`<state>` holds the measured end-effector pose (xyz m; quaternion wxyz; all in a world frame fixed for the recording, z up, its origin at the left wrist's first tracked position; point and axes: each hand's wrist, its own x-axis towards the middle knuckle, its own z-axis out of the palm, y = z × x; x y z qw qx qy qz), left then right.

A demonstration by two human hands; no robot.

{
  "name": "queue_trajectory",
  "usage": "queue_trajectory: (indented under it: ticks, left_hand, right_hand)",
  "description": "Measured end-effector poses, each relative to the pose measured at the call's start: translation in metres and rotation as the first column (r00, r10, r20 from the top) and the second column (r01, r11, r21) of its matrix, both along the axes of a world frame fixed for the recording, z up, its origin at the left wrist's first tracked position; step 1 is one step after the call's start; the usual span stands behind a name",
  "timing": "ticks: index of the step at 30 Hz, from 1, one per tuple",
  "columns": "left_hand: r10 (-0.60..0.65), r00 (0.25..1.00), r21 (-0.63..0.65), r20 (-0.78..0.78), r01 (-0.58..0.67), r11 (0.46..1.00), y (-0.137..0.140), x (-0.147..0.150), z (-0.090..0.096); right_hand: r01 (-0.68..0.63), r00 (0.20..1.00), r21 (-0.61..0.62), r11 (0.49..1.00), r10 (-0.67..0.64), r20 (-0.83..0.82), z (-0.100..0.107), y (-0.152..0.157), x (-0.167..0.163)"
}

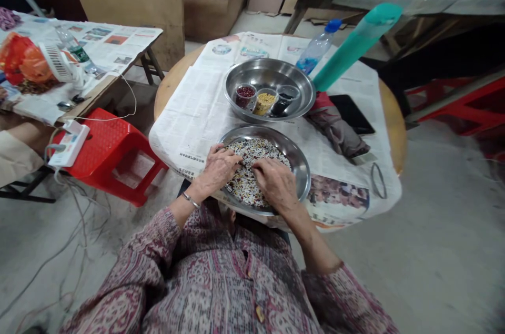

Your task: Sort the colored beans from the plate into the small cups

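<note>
hands: as both rest in the near steel tray (302, 165), left hand (218, 165) and right hand (276, 181) curl loosely on mixed beans (252, 152), gripping nothing
behind: far tray (268, 72) holding three cups

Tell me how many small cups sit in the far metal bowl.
3, side by side in the far metal bowl: the red-bean cup on the left, the yellow-grain cup in the middle, the black-bean cup on the right. None seem hidden.

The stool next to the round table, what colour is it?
The stool is bright red plastic with a perforated top, seen clearly in the head view.
</note>
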<state>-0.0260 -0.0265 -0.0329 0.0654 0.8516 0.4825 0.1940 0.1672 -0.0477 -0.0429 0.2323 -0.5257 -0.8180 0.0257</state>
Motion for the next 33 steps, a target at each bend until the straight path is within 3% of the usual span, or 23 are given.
queue_trajectory:
  ticks: [7,19,27,33]
  left_hand:
    - [0.041,0.991,-0.084,-0.125,-0.052,0.995,0.001,0.016,0.007]
    - [0.066,0.992,-0.080,-0.109,-0.075,0.994,-0.028,0.014,0.032]
    - [0.049,0.993,-0.073,-0.103,-0.056,0.996,-0.043,0.011,0.025]
    - [0.064,0.998,-0.049,-0.021,-0.065,0.997,-0.045,0.011,0.014]
  right_hand:
    - [0.081,0.982,-0.057,0.995,-0.090,-0.166,0.009,-0.015,0.013]
    - [0.117,0.956,-0.136,0.984,-0.149,-0.251,0.012,-0.027,0.012]
    - [-0.017,0.946,-0.141,0.990,-0.030,-0.322,0.001,-0.021,-0.001]
    - [-0.060,0.929,-0.158,0.986,-0.003,-0.370,0.011,-0.014,-0.007]
